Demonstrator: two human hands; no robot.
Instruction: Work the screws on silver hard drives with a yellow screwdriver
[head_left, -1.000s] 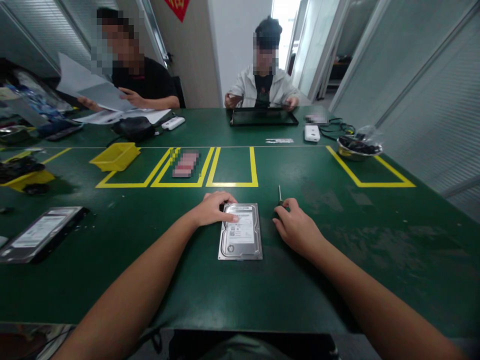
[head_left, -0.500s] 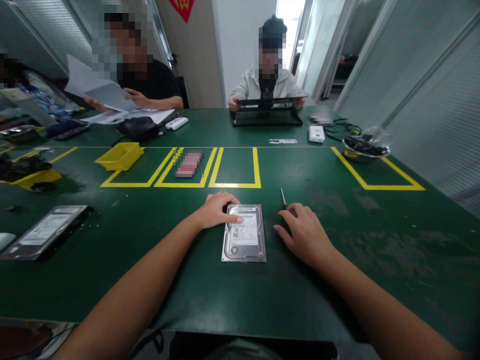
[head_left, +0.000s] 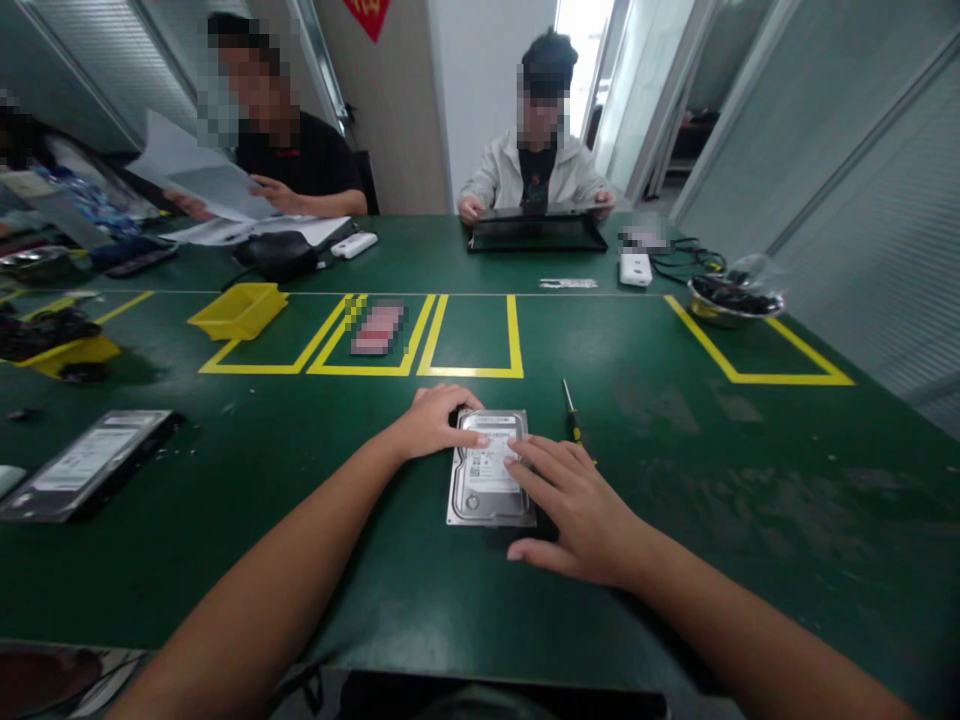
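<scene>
A silver hard drive [head_left: 491, 495] with a white label lies flat on the green table in front of me. My left hand [head_left: 439, 420] grips its far left corner, thumb on the label and fingers around the edge. My right hand [head_left: 566, 500] is over the drive's right side, fingers spread and holding nothing; whether the fingertips touch the label I cannot tell. Just beyond that hand a screwdriver [head_left: 573, 418] with a black and yellow handle lies on the table, its handle end partly hidden by the hand.
A second hard drive [head_left: 97, 460] lies at the left. Farther back are a yellow bin [head_left: 240, 312], taped yellow rectangles [head_left: 514, 335], a pinkish blurred item [head_left: 379, 328] and a metal bowl [head_left: 731, 310] of dark parts. Across the table, one person holds papers [head_left: 202, 175], another a black frame [head_left: 536, 232].
My right hand has left the screwdriver on the table and moved left and nearer to me, over the hard drive. My left hand keeps its hold. The black frame across the table has tilted down.
</scene>
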